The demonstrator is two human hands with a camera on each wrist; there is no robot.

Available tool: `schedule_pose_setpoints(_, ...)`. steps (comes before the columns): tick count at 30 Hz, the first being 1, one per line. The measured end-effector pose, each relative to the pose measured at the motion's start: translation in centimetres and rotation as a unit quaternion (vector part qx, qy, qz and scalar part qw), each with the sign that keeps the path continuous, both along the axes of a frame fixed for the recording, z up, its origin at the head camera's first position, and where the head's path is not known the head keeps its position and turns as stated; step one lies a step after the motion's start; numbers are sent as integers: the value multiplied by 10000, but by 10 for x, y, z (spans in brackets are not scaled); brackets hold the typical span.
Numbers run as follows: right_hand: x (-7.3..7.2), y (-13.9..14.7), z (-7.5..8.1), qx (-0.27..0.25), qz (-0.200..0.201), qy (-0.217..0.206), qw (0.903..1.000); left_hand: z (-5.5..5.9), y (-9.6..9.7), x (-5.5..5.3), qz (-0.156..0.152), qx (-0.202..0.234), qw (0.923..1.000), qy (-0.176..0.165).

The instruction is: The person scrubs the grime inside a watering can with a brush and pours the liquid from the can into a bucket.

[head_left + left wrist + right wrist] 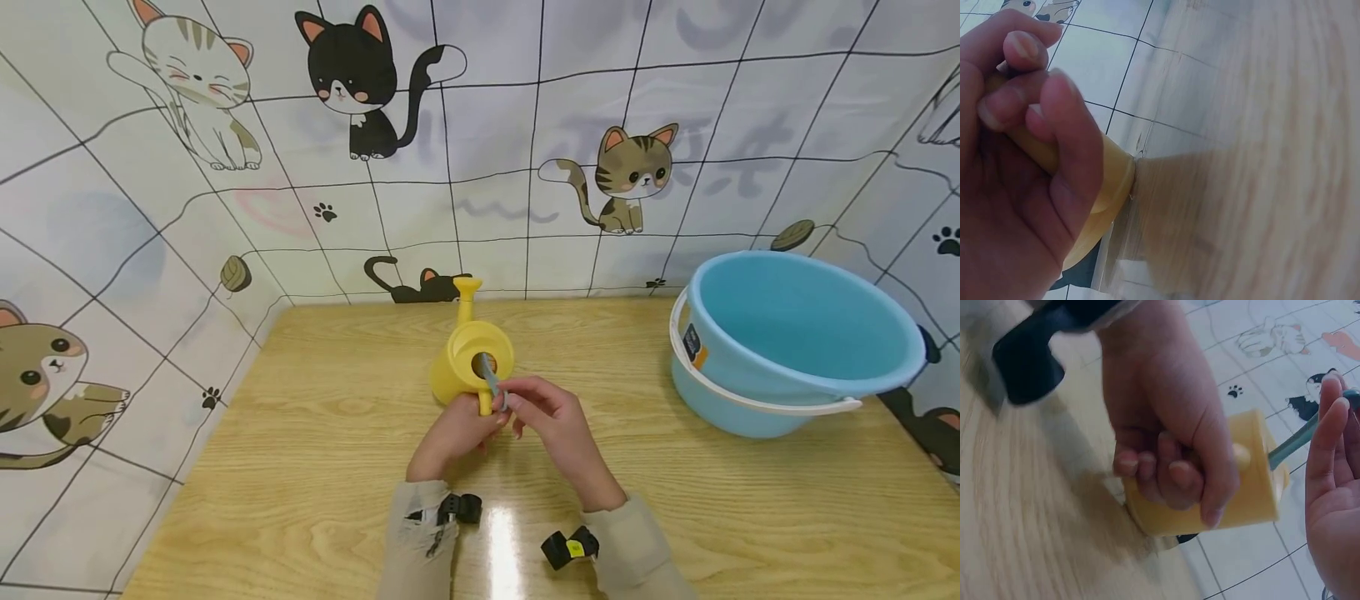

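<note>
A yellow watering can [444, 379] stands on the wooden table [322, 433], its spout toward the back wall. My left hand [456, 433] grips the can's handle, fingers curled round it; in the left wrist view the can [1116, 175] shows behind those fingers. Between thumb and fingers, my right hand [557, 421] pinches a slim grey-blue tool [490, 377] with a curved end. Its far end goes down into the can's round top opening and is hidden inside. In the right wrist view the tool's shaft [1297, 440] slants out of the can toward the fingertips.
A light blue bucket [742, 383] with a white handle [738, 400] stands on the table's right side. A cloth wall [495, 217] with printed cats encloses the back and both sides.
</note>
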State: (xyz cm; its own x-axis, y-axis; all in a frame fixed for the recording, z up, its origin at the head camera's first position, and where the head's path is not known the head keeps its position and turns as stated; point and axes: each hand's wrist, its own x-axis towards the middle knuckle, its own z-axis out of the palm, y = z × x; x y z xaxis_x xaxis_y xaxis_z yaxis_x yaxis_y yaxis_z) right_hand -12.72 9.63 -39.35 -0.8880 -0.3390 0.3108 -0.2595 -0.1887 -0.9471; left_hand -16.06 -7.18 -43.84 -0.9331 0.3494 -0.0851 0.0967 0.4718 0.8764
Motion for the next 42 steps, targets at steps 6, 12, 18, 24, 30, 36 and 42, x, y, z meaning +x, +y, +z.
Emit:
schedule_pose_setpoints(6, 6, -3, 8, -78, 154, 74, 9998, 1, 0, 0, 15, -466, 9987, 204)
schedule_pose_setpoints(12, 8, -3, 11, -241, 296, 182, 9991, 0, 0, -1, 52, -382, 9992, 91)
schedule_pose_setpoints(18, 5, 1, 10, -108, 53, 37, 9999, 1, 0, 0, 122, 197, 9995, -208)
schedule_pose_setpoints(24, 1, 2, 3, 84, -182, -115, 9997, 0, 0, -1, 63, 275, 9994, -177)
schedule_pose_setpoints(30, -3, 1, -4, 387, -493, -339, 9975, 0, -1, 0, 71, 194, 9996, -213)
schedule_pose_setpoints(36, 1, 1, 10, 697, -775, -478, 9934, 3, 0, 0, 27, 123, 9999, -111)
schedule_pose_setpoints(42, 5, -1, 15, 1074, -1068, -32, 9885, 2, 1, -1, 21, 161, 9998, -141)
